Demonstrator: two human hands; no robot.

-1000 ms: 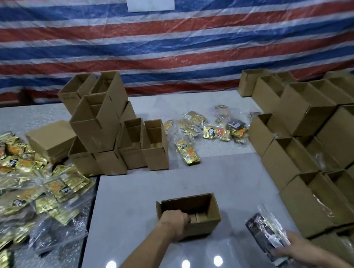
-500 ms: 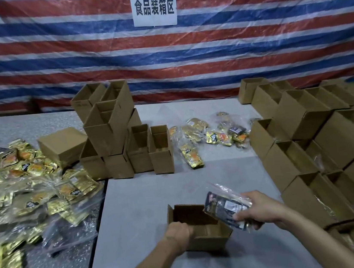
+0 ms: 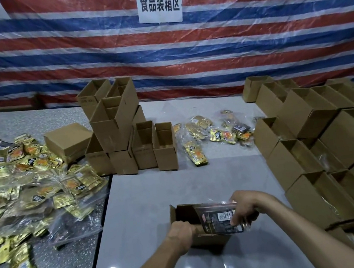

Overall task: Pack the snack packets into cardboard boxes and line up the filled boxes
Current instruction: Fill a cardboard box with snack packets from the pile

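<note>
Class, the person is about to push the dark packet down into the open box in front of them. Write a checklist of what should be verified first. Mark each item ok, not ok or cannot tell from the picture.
1. Box steadied: the left hand grips the near wall of the open box: ok.
2. Packet secured: the right hand pinches the dark packet: ok.
3. Flaps out of the way: none is folded over the box's mouth: ok.
4. Packet lined up with the mouth: it lies tilted, with its near corner past the rim: not ok.
5. Room left inside: the packet hides most of the interior: cannot tell.
</note>
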